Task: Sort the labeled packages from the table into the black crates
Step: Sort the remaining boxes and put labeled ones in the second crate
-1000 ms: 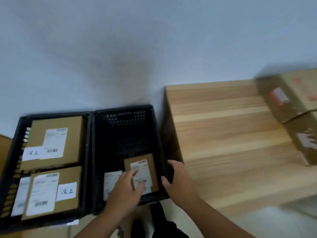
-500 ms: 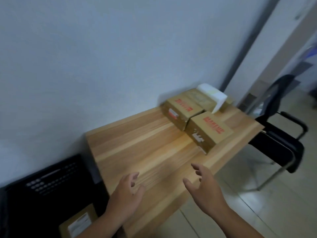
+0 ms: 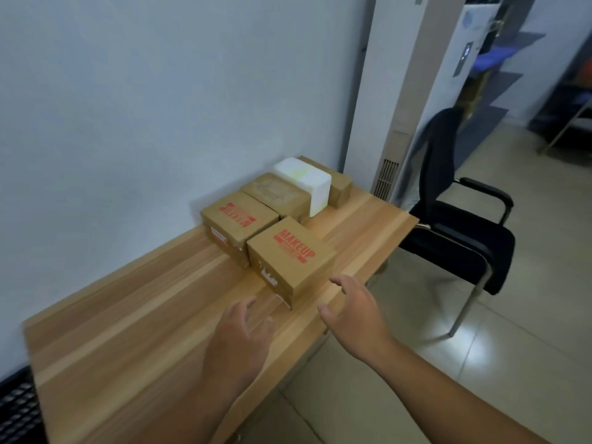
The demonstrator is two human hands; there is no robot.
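Both hands are closer to the packages than half a second back. At the table (image 3: 128,315), left hand (image 3: 243,334) hovers, fingers loosely spread, blurred. Near the nearest MAKEUP box (image 3: 288,261), right hand (image 3: 355,312) has fingers spread, slightly curled, holding nothing. Behind, by the wall: second MAKEUP box (image 3: 237,222), white box (image 3: 307,181). A corner of the black crate (image 3: 16,408) shows lower left, beside the table.
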